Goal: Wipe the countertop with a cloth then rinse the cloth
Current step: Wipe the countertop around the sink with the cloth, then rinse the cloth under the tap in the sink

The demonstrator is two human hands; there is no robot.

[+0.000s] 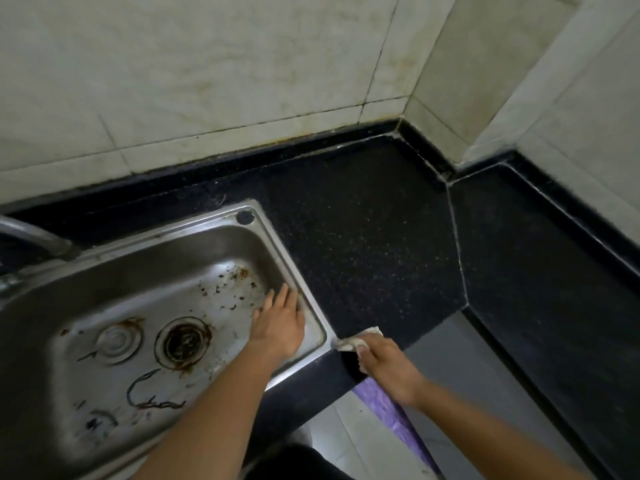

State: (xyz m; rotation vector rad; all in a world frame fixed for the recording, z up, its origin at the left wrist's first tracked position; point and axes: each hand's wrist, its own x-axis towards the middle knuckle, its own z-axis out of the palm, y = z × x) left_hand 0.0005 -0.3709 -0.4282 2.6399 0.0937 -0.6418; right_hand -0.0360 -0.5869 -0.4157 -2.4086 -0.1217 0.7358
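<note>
The right hand [384,365] grips a pale cloth [356,339] at the worktop's [374,244] near edge. The left hand [278,323], fingers straight, rests against the sink's [291,258] right wall.

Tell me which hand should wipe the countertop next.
Right: the right hand holds the cloth at the countertop edge; the left hand lies open inside the sink, holding nothing.

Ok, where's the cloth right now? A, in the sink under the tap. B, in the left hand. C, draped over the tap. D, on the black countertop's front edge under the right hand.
D: the right hand holds the cloth against the countertop beside the sink's front corner, while the left hand lies with straight fingers inside the sink, holding nothing.
</note>
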